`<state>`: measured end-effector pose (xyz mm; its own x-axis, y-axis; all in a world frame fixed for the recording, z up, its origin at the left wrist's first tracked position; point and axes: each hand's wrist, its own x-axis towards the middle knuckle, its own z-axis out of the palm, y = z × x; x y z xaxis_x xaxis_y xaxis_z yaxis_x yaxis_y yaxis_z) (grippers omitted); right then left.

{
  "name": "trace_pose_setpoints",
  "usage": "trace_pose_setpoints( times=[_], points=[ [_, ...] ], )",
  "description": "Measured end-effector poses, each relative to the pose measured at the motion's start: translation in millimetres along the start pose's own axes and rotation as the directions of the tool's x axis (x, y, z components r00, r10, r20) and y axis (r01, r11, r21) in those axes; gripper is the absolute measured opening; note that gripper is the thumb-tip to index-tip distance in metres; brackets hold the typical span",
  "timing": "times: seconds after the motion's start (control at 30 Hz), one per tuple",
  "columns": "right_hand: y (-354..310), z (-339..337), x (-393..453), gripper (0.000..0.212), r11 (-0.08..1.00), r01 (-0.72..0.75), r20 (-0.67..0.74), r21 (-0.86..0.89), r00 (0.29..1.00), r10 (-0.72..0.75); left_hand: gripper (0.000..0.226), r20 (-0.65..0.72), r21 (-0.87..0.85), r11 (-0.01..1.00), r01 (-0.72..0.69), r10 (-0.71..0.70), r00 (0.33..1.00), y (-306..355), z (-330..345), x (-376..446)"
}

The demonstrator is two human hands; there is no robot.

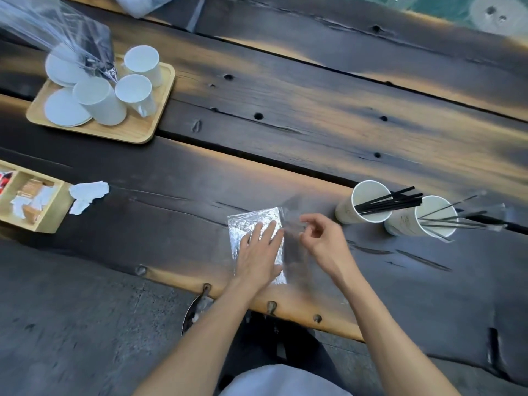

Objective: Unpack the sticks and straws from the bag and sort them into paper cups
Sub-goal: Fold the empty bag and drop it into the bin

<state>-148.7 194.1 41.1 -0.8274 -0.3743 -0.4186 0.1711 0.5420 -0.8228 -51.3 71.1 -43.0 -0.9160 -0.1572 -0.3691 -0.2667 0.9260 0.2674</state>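
Note:
A flattened clear plastic bag (pixel 247 224) lies on the dark wooden table near its front edge. My left hand (pixel 261 254) presses flat on it, fingers spread. My right hand (pixel 320 238) pinches the bag's thin transparent edge just right of the left hand. To the right stand two white paper cups: the nearer-left cup (pixel 347 208) holds several black sticks (pixel 391 201), and the right cup (pixel 400 224) holds several thin wrapped straws (pixel 457 217).
A wooden tray (pixel 125 130) at the upper left carries three upturned white cups (pixel 100 100), lids and a crumpled clear bag (pixel 57 27). A compartment box (pixel 51 212) with packets sits at the left edge, crumpled white paper (pixel 87 192) beside it.

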Motion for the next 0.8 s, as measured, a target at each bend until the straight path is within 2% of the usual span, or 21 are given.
trace_pose_setpoints(
  times=[0.07,0.13,0.17,0.23,0.3,0.37,0.43,0.5,0.57,0.6,0.63,0.7,0.73,0.8],
  points=[
    [-8,18,-3,0.03,0.994,0.055,0.042,-0.098,0.998,-0.051,0.071,-0.025,-0.066,0.998,0.019,-0.02,0.999,4,3,3],
    [-9,34,-4,0.032,0.983,0.098,0.09,-0.158,0.992,-0.084,0.044,-0.124,-0.284,0.959,0.023,-0.061,0.99,2,1,4],
    [-8,41,-5,0.032,0.975,0.118,0.119,-0.186,0.988,-0.096,0.036,-0.178,-0.467,0.884,0.023,-0.119,0.977,-3,0,2],
    [-4,56,-6,0.032,0.959,0.136,0.189,-0.249,0.978,-0.089,0.033,-0.154,-0.791,0.606,0.088,-0.335,0.93,-16,-9,-7],
    [2,71,-6,0.037,0.956,0.108,0.25,-0.272,0.968,-0.038,0.03,-0.031,-0.935,0.315,0.161,-0.526,0.85,-36,-17,-15],
    [10,84,-6,0.042,0.956,0.086,0.283,-0.28,0.959,-0.004,0.027,0.094,-0.982,0.076,0.17,-0.585,0.806,-54,-22,-24],
    [16,93,-5,0.044,0.945,0.086,0.312,-0.315,0.95,0.018,0.027,0.164,-0.984,-0.039,0.175,-0.591,0.79,-64,-25,-29],
    [21,96,-3,0.046,0.937,0.073,0.334,-0.34,0.941,0.048,0.027,0.212,-0.976,-0.092,0.198,-0.616,0.758,-68,-26,-32],
    [23,97,-3,0.047,0.944,0.038,0.343,-0.328,0.936,0.081,0.024,0.19,-0.974,-0.038,0.222,-0.667,0.72,-68,-26,-34],
    [24,97,-4,0.047,0.949,0.021,0.341,-0.314,0.935,0.092,0.02,0.127,-0.962,0.084,0.258,-0.701,0.702,-68,-25,-33],
    [26,97,-3,0.047,0.955,-0.002,0.336,-0.297,0.936,0.106,0.017,0.031,-0.924,0.249,0.29,-0.708,0.705,-66,-26,-33],
    [28,97,-3,0.046,0.966,-0.055,0.332,-0.251,0.933,0.14,0.018,-0.121,-0.811,0.516,0.274,-0.608,0.785,-56,-29,-29],
    [29,97,-2,0.046,0.971,-0.073,0.333,-0.226,0.931,0.148,0.019,-0.146,-0.781,0.578,0.236,-0.537,0.831,-49,-32,-24],
    [30,96,1,0.046,0.977,-0.092,0.331,-0.194,0.931,0.154,0.023,-0.108,-0.773,0.6,0.206,-0.445,0.889,-40,-37,-8]
  ],
)
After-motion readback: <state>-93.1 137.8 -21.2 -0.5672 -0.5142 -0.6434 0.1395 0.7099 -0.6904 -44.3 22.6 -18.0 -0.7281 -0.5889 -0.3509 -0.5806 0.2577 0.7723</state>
